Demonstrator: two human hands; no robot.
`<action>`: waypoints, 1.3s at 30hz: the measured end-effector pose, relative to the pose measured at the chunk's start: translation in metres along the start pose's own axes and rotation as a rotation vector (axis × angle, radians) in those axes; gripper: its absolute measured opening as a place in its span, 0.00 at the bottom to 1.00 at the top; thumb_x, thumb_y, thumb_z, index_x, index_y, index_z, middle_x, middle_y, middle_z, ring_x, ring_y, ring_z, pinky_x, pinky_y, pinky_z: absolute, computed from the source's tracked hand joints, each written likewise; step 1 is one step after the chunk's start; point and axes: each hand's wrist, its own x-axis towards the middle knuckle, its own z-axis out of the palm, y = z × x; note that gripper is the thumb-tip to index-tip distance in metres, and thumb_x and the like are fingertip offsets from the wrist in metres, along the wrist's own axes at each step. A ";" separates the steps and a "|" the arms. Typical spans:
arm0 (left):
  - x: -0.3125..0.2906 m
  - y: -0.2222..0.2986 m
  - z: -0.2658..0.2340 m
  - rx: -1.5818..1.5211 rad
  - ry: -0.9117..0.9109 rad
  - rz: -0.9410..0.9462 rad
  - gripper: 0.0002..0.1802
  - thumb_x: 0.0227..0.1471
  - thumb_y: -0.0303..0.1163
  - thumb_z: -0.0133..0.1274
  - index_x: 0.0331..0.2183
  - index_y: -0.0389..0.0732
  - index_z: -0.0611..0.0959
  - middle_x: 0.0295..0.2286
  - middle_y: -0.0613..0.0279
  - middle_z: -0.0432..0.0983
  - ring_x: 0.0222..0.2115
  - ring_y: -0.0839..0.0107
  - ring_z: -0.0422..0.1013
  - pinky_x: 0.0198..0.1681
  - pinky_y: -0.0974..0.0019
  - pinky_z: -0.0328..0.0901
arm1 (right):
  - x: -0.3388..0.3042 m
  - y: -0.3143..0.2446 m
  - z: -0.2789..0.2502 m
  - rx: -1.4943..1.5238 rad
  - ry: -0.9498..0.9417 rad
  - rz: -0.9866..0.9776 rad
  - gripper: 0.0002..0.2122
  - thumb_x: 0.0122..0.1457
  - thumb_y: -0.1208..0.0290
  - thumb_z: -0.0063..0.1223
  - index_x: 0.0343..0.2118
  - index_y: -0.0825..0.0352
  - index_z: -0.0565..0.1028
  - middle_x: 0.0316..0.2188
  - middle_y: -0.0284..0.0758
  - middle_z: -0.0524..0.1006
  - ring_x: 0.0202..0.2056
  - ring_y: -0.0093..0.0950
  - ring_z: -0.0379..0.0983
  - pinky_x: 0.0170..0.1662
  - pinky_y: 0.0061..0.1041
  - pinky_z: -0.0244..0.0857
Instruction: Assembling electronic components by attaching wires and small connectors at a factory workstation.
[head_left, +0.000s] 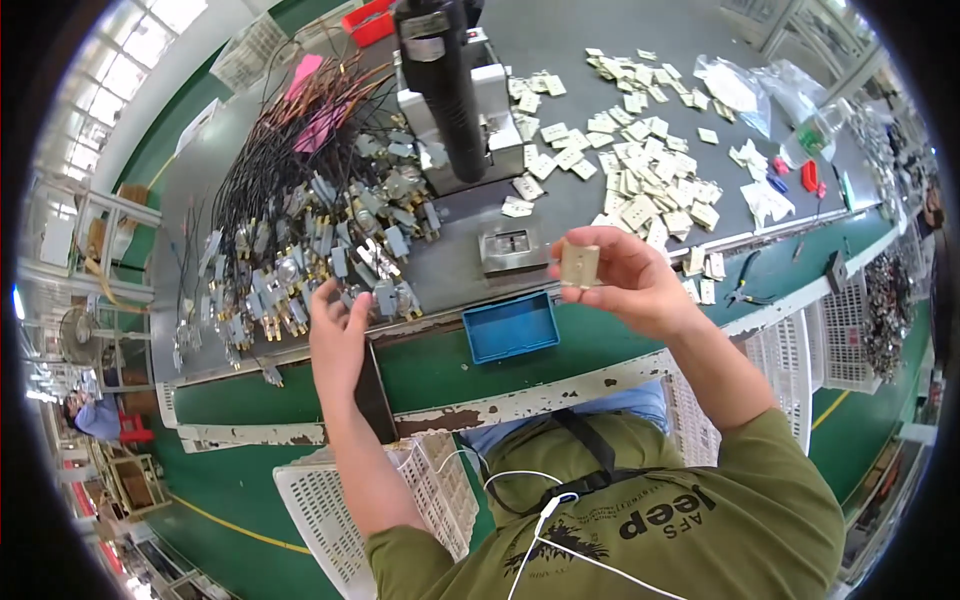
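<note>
Pinched between the fingers and thumb of my right hand [648, 288] is a small cream rectangular plate [579, 266] with holes in it. It is held up above the front edge of the bench, to the right of a metal fixture block [508, 249]. My left hand [337, 345] has its thumb and fingers apart and holds nothing. It hovers at the near edge of a heap of cable ends with grey and brass-coloured connectors [340, 235]. Whether its fingertips touch any connector, I cannot tell. Many similar cream plates [655, 185] lie in a loose pile on the right.
Behind the fixture rises a machine with a black cylinder [445, 90]. A blue tray [512, 328] sits on the green front ledge. Black-handled pliers [745, 280] lie at right, near a clear bottle [812, 140] and plastic bags. White crates [330, 510] stand below the bench.
</note>
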 end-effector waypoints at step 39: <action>-0.135 0.069 0.054 -0.797 -0.286 0.205 0.23 0.54 0.23 0.52 0.49 0.39 0.63 0.30 0.58 0.69 0.29 0.74 0.66 0.36 0.70 0.65 | -0.013 0.001 0.067 -0.342 -0.242 -0.001 0.21 0.54 0.81 0.56 0.52 0.66 0.68 0.38 0.34 0.75 0.39 0.23 0.75 0.45 0.25 0.70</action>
